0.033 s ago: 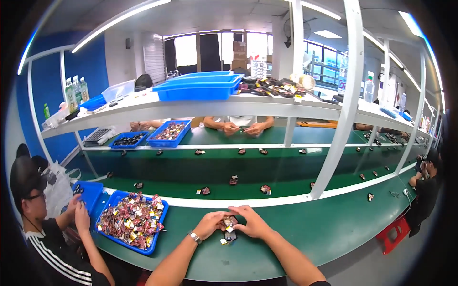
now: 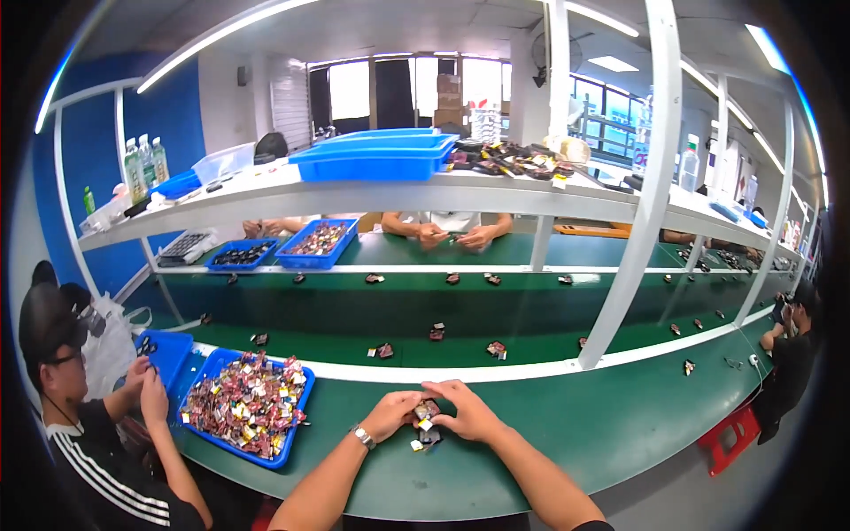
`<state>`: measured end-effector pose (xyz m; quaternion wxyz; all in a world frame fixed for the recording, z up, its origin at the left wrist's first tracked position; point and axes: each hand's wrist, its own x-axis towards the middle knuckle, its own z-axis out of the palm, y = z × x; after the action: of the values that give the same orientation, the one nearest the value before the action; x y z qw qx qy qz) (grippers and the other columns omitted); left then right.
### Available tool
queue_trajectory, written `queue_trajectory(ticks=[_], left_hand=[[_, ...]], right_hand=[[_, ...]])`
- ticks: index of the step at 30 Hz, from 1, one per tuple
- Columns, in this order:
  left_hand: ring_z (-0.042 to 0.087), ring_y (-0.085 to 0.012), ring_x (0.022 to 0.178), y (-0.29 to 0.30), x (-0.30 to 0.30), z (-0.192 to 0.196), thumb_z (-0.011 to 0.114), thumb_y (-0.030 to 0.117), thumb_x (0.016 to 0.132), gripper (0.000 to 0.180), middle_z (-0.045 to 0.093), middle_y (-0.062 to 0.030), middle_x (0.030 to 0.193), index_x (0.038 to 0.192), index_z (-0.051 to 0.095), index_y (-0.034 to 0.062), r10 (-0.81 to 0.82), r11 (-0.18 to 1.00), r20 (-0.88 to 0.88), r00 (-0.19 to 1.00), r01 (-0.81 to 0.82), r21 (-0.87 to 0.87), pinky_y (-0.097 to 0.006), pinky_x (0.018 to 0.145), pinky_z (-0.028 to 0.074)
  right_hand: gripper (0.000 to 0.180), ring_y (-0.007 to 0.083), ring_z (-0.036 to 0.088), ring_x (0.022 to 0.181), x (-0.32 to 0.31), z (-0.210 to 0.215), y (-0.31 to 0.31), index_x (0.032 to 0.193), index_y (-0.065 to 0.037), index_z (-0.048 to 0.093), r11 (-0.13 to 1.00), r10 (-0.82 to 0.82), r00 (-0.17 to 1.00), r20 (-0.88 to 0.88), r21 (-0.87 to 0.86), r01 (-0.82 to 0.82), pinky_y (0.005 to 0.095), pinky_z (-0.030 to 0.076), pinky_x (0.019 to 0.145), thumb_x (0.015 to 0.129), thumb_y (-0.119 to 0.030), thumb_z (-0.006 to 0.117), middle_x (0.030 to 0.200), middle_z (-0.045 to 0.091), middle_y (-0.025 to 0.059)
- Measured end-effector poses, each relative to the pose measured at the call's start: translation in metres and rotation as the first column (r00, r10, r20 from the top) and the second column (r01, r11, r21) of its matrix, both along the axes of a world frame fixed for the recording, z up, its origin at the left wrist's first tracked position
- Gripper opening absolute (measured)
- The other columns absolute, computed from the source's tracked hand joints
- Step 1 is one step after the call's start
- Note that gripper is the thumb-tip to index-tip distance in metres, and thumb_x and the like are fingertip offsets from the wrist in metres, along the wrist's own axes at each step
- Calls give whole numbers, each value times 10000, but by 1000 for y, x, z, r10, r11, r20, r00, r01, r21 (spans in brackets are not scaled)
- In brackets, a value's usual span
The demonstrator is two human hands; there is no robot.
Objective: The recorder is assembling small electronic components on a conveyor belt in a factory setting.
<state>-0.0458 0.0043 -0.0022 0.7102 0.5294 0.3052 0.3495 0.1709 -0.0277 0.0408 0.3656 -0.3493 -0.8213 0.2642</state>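
Observation:
Close together over the green worktop, my left hand (image 2: 391,417), with a watch at its wrist, and my right hand (image 2: 467,412) are closed around a small electronic part (image 2: 426,412). It looks dark reddish with a pale label, and my fingers partly cover it. My right thumb presses against its side while the right fingers arch over toward the left hand. Just below it, a second similar dark part (image 2: 429,436) lies on the worktop, with a small white and yellow tab (image 2: 417,446) beside it. Whether the two parts are joined I cannot tell.
To my left stands a blue bin (image 2: 305,389) heaped with similar parts, and a co-worker (image 2: 71,380) handles something beside it. Beyond the white rail (image 2: 354,376), several parts lie spaced along the green conveyor (image 2: 469,354). A slanted white post (image 2: 624,257) rises at the right.

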Motion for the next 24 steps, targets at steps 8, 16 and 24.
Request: queue_trajectory(ticks=[8,16,24], left_hand=[[624,-181,1027,-4,15,13,460,101,997,333,610,-100,1154,1304,499,-21,126,992,78,989,-124,-36,-344,894,546],[614,-209,1082,-2,13,5,496,67,975,337,586,-140,1195,1298,472,-26,173,985,82,981,-171,-37,-363,946,538],[610,-208,1086,-4,10,7,509,77,976,314,584,-138,1194,1275,487,-15,177,984,123,977,-170,-61,-363,947,539]], right_hand=[[426,290,559,1081,-18,-19,10,1179,-99,615,958,-225,967,-116,155,241,386,482,930,769,-122,727,1118,596,95],[188,244,624,889,-28,-24,12,1004,-85,674,859,-364,930,-58,365,359,362,549,742,816,-99,666,972,640,51],[212,245,623,965,-20,-22,13,996,-118,680,868,-290,957,-20,416,272,347,553,772,787,-77,679,1063,629,49]])
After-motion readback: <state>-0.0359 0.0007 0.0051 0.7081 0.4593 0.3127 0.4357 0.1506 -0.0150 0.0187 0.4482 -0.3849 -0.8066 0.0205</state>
